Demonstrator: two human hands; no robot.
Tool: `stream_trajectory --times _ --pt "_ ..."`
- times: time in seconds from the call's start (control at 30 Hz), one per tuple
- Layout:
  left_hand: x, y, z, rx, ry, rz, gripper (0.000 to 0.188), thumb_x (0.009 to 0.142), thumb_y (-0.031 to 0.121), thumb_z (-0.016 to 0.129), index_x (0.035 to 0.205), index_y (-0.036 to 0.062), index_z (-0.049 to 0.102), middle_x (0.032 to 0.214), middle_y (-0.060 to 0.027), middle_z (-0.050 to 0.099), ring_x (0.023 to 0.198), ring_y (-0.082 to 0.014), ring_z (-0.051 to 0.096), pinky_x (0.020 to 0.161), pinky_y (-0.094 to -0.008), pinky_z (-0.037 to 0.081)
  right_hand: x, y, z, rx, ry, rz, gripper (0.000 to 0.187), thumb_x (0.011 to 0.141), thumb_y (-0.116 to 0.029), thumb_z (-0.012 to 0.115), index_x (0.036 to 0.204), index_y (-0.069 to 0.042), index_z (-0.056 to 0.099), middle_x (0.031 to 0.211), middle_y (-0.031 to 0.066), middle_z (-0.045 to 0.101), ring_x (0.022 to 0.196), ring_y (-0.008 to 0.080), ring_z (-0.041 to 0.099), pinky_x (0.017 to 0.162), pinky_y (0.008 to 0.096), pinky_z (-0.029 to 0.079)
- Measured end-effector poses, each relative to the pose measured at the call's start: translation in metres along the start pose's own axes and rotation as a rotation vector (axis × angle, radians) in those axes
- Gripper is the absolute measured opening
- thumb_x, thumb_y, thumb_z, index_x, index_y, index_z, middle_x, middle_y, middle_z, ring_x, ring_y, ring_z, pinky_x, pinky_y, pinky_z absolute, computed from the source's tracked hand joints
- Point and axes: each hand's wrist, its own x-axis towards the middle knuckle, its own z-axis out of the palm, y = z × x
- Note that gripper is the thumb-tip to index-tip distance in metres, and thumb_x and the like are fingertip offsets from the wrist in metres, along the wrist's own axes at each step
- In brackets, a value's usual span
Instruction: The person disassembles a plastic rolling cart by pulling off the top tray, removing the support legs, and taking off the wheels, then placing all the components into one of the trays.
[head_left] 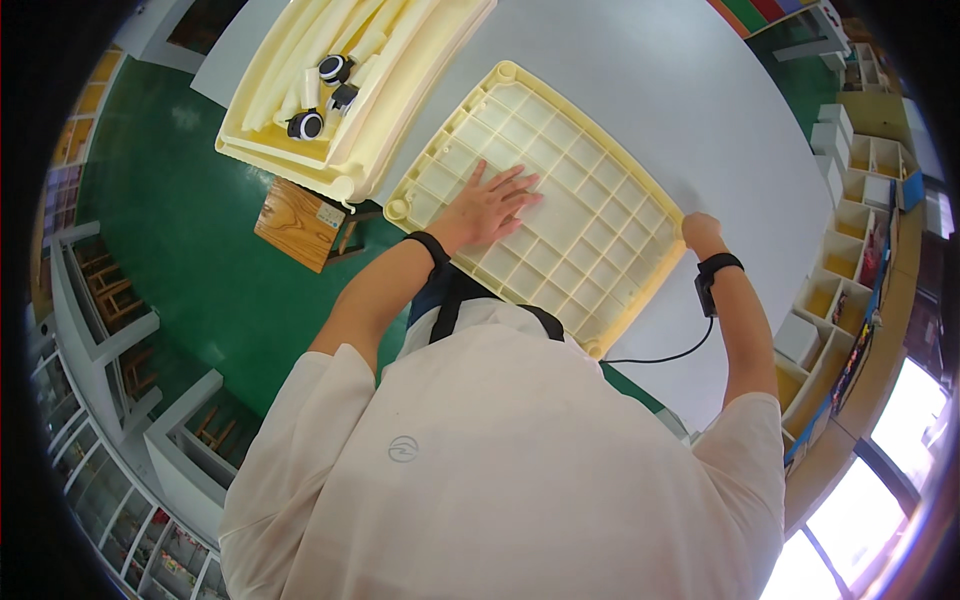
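Note:
A cream plastic shelf panel [585, 215] with a raised rim and a grid of ribs lies ribbed side up on the grey table in front of me. My left hand [500, 205] rests on its ribs near the left side, fingers spread and nothing in them. At the panel's right corner, my right hand [703, 231] is closed round the rim; its fingertips are hidden. Round sockets show at several of the panel's corners.
Left of the panel, a cream tray [400, 110] holds long pale tubes [310, 65] and black-and-white caster wheels [306, 124]. A wooden stool [297, 222] stands on the green floor below. Shelving [835, 290] lines the right. A black cable [665, 358] hangs from my right wristband.

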Motion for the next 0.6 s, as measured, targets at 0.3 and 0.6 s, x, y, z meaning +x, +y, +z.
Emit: stream_trajectory --times 0.3,0.6 --pt "-0.001 0.001 0.0 0.008 -0.002 -0.003 0.049 0.083 0.03 0.056 0.13 0.0261 0.042 0.145 0.003 0.029 0.135 -0.021 0.024 0.103 -0.0642 0.015 -0.006 -0.004 0.006 -0.119 0.101 -0.032 0.017 0.08 -0.011 0.057 0.091 -0.013 0.07 0.095 0.0039 0.068 0.088 0.0225 0.066 0.065 0.0323 0.052" --pt "0.001 0.001 0.002 0.024 -0.002 -0.007 0.049 0.083 0.03 0.056 0.13 0.0263 0.042 0.145 0.0025 0.029 0.135 -0.0208 0.023 0.103 -0.0634 0.016 -0.019 -0.007 0.016 -0.304 0.21 -0.06 0.012 0.078 -0.008 0.059 0.081 -0.013 0.069 0.083 0.0033 0.068 0.081 0.0193 0.066 0.062 0.0294 0.051"
